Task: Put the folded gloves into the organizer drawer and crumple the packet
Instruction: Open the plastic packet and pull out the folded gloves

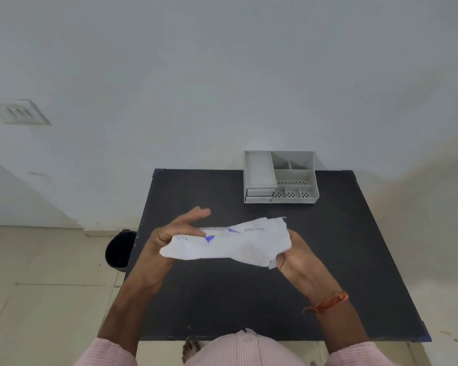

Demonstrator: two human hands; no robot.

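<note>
Packet (229,243): white, blue print, held over table (354,260) between both hands, likely for crumpling. Left hand (169,233) pinches one end, fingers partly splayed; right hand (299,257) clasps the other. Organizer (280,178) at far edge, drawers closed; gloves not visible.

I have one view only, from the head, wide-angled, looking forward and steeply down. It sits close above the dark counter (328,260), whose near edge lies low in frame; the far edge meets the wall (222,75). Floor (37,286) shows at left.
</note>
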